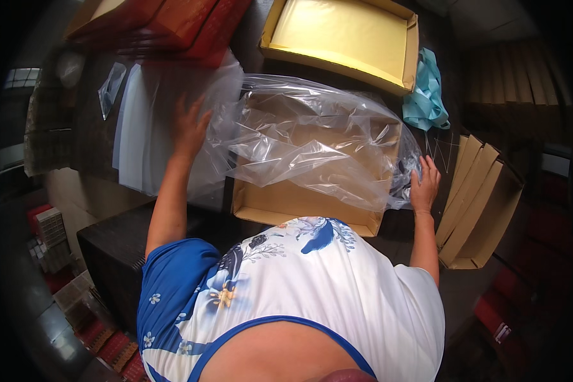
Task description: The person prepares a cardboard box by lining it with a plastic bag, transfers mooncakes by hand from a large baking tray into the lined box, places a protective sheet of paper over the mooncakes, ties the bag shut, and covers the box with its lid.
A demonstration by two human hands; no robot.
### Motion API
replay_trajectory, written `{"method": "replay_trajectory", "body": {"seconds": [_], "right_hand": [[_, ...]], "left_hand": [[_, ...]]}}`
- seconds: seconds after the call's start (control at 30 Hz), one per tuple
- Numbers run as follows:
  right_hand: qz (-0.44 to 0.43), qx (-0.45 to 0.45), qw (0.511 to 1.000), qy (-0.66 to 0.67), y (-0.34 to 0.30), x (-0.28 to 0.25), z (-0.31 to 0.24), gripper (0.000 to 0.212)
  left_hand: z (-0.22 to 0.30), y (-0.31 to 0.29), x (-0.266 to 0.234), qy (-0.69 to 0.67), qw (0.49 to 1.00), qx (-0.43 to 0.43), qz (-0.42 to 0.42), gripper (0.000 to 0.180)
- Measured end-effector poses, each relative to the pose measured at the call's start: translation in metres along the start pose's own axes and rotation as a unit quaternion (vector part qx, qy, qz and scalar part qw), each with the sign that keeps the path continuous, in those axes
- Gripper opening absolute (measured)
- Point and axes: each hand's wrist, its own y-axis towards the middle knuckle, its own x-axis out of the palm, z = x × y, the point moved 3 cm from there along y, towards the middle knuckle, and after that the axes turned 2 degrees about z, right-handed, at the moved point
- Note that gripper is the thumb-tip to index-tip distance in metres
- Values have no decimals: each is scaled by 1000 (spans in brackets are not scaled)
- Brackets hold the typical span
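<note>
A clear plastic bag [325,153] lies crumpled across an open brown cardboard tray box [299,197] in front of me. My left hand [191,130], slightly blurred, has its fingers spread over a stack of translucent plastic sheets or bags [149,143] left of the box. At the box's right side, my right hand [424,184] touches the gathered end of the clear bag. Its fingers are stretched out, and I see no firm grip.
Red boxes [165,25] are stacked at the far left. A yellow-lined cardboard tray [340,35] sits at the back, with teal ribbon [426,95] beside it. Nested cardboard trays [477,204] stand at the right. A small clear packet [111,89] lies far left.
</note>
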Motion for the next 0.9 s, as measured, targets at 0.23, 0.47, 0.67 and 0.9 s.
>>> {"method": "replay_trajectory", "body": {"seconds": [0.23,0.47,0.67,0.9], "right_hand": [[-144,-223,964,-12,-37,-22,-152,45],[-68,-169,983,0,-170,-65,-150,22],[-32,-101,994,16,-208,-44,-143,18],[-124,-23,992,20,-242,10,-95,16]], "left_hand": [[139,-90,55,158,930,302,-135,52],[123,-170,-15,119,945,303,-37,10],[78,-243,-2,119,962,243,-39,8],[27,-290,50,109,984,129,-60,23]]}}
